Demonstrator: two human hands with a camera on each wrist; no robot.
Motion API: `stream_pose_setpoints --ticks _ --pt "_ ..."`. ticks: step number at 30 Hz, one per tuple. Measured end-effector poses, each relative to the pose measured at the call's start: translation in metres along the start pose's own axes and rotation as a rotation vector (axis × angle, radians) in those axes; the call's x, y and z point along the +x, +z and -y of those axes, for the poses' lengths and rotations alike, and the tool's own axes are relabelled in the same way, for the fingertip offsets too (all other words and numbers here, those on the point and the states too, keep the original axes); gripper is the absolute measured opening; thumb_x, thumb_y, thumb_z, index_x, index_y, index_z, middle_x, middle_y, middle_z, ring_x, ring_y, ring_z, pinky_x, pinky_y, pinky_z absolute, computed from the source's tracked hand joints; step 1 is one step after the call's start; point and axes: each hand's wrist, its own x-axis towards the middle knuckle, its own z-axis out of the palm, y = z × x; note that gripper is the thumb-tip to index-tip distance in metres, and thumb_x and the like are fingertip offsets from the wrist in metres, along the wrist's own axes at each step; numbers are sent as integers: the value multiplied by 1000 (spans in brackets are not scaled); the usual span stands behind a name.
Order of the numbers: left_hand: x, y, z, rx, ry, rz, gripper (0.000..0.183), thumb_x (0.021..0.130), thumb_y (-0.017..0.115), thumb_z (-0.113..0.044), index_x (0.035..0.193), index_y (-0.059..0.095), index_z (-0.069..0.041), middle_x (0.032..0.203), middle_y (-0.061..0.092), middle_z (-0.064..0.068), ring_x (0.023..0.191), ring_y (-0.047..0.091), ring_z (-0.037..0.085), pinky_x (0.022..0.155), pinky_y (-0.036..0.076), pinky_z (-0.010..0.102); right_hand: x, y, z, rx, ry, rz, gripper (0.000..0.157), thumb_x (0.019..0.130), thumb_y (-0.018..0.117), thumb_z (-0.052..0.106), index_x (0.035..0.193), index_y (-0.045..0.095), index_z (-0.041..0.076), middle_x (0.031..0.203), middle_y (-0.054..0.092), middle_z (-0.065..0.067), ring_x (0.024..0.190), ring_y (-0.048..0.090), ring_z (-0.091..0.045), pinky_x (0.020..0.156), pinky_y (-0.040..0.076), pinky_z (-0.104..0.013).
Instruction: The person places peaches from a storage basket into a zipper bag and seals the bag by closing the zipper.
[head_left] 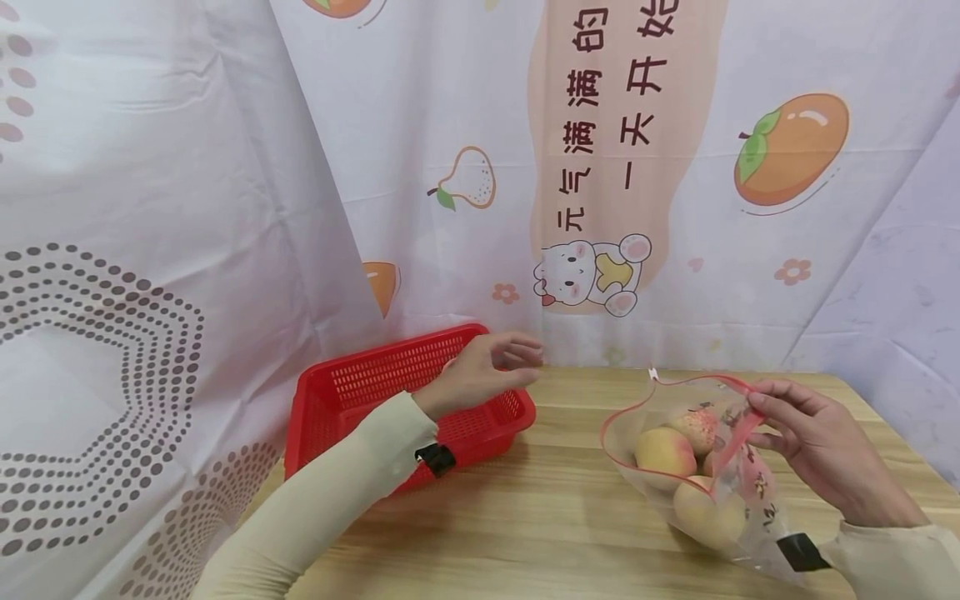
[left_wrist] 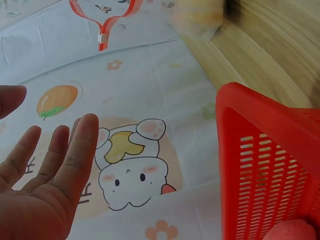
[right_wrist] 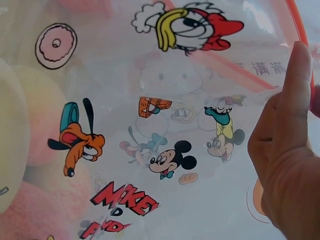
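Observation:
My right hand [head_left: 825, 442] pinches the red zip edge of a clear zip bag [head_left: 772, 508] printed with cartoon figures. Its mouth gapes toward the left, and several peaches [head_left: 666, 452] lie inside. In the right wrist view, the fingers hold the red rim at the right. My left hand [head_left: 476, 375] is over the red plastic basket [head_left: 315, 417], fingers spread loosely with nothing in them. A pinkish-red round fruit [left_wrist: 290, 231] shows inside the basket in the left wrist view; in the head view the left hand mostly hides it.
Basket and bag stand on a wooden table [head_left: 525, 533], with bare wood between them. A printed curtain [head_left: 465, 258] hangs behind the table's back edge, and another patterned cloth [head_left: 150, 208] hangs at the left. A black clip [head_left: 435, 459] is on the left sleeve.

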Motion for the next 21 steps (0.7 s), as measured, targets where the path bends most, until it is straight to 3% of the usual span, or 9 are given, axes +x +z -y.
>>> stream_pose_setpoints --ticks 10,21 --pt "-4 -8 13 24 -35 -36 42 91 73 -15 132 62 -14 123 66 0 113 61 21 93 54 35 -1 -2 0 2 4 7 36 104 35 -10 109 69 1 99 71 -8 92 69 -17 77 59 -31" --pt "-7 -18 25 -20 -101 -64 45 90 74 -14 133 61 -12 124 64 9 107 64 27 86 58 39 -3 -3 -1 -6 5 -16 36 104 36 -9 109 70 3 99 68 -4 91 68 -15 76 59 -30"
